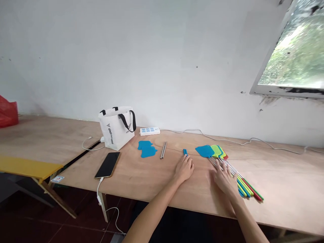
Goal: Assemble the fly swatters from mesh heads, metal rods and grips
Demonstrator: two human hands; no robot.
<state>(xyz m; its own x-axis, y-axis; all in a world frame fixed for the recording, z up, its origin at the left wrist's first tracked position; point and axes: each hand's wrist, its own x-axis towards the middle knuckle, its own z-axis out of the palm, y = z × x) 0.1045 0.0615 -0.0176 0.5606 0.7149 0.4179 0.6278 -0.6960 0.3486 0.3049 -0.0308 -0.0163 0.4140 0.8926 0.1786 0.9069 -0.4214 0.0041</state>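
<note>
On the table, my left hand has its fingers closed over the near part of two short blue handles, whose far ends stick out past the fingertips. My right hand lies with fingers spread across the metal shafts of a bundle of fly swatters. Their heads are blue, yellow-green and red, and coloured handles fan out toward the table's front edge. Two loose metal tubes lie left of my left hand. Farther left are loose blue swatter heads, overlapping.
A white bag with black straps stands at the back left, beside a white power strip. A phone on a charging cable lies near the front edge. A thin cord runs along the wall. A gap parts the two tables.
</note>
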